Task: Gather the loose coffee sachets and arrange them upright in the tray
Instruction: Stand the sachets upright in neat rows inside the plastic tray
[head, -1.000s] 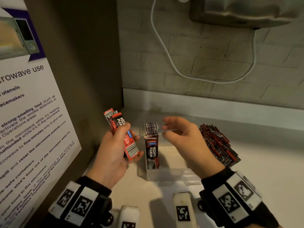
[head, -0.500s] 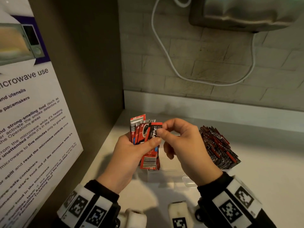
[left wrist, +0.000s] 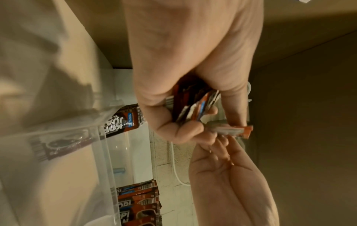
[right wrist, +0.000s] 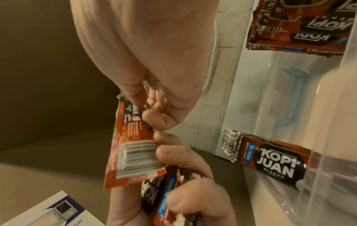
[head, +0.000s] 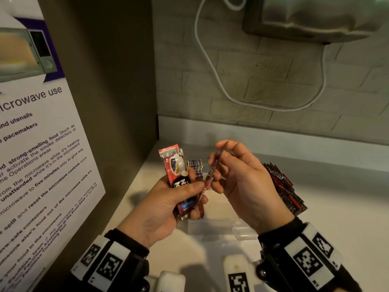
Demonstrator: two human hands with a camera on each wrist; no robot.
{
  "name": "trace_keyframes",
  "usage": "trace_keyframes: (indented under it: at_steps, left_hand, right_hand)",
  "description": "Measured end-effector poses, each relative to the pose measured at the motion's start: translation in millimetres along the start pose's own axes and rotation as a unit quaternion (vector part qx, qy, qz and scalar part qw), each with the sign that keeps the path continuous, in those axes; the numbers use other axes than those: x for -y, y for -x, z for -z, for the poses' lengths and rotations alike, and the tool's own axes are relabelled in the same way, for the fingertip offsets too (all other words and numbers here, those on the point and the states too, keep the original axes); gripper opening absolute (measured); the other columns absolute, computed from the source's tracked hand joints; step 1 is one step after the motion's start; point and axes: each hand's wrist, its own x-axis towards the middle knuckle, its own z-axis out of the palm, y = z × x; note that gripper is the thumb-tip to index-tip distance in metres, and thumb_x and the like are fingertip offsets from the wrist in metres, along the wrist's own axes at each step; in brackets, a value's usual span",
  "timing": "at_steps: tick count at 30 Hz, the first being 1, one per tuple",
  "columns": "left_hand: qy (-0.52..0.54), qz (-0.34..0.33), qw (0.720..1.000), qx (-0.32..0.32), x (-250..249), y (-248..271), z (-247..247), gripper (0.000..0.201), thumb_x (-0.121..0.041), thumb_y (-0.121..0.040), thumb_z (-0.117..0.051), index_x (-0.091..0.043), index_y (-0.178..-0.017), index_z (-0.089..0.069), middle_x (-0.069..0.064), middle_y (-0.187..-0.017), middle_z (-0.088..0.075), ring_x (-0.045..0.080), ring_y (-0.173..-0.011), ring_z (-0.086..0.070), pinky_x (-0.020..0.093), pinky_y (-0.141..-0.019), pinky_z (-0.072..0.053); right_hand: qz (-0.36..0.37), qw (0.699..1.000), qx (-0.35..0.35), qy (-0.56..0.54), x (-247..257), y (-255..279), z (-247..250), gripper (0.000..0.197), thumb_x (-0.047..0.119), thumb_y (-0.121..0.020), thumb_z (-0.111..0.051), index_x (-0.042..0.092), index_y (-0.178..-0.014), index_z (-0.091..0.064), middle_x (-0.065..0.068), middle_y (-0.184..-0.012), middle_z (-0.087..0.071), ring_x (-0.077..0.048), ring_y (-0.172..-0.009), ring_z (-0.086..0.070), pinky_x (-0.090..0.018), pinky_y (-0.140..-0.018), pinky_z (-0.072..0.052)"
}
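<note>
My left hand [head: 166, 201] grips a bundle of red coffee sachets [head: 175, 175] upright above the clear plastic tray [head: 210, 227]. My right hand [head: 242, 182] pinches a single sachet [head: 212, 171], seen edge-on, right beside the bundle. The right wrist view shows that single sachet [right wrist: 133, 145] between thumb and fingers, its barcode end touching the bundle [right wrist: 164, 191]. A few sachets [head: 195, 167] stand upright at the tray's left end, behind my left hand. A pile of loose sachets [head: 282, 186] lies just right of the tray, partly hidden by my right hand.
A side panel with a microwave-use poster [head: 37, 144] rises on the left. A brick wall with a white cable [head: 210, 60] runs behind the counter. The white counter [head: 336, 207] stretches right of the pile.
My left hand brought its bundle from the left to over the tray. My right hand came in, took one sachet off the bundle and turned it edge-on.
</note>
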Motion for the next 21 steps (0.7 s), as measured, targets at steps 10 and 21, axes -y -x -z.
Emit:
trace_keyframes:
  at_steps: [10, 21]
  left_hand:
    - [-0.056, -0.098, 0.986, -0.126, 7, -8, -6, 0.029, -0.009, -0.055, -0.073, -0.018, -0.074, -0.052, -0.004, -0.067, -0.067, 0.015, -0.067, -0.068, 0.025, -0.049, -0.042]
    - [-0.032, -0.016, 0.968, -0.249, 11, -15, 21, 0.010, -0.026, -0.091, -0.062, -0.018, -0.096, -0.062, 0.002, -0.099, -0.073, 0.013, -0.094, -0.069, 0.027, -0.077, -0.051]
  right_hand:
    - [0.018, 0.985, -0.070, 0.158, -15, 4, 1, 0.009, -0.002, -0.083, -0.065, 0.006, -0.086, -0.067, -0.004, -0.070, -0.067, -0.009, -0.056, -0.059, -0.021, -0.050, -0.045]
    - [-0.144, 0.891, -0.108, 0.417, -33, -9, 35, 0.019, -0.009, -0.083, -0.062, 0.007, -0.074, -0.067, -0.016, -0.084, -0.072, -0.032, -0.083, -0.071, -0.044, -0.077, -0.059]
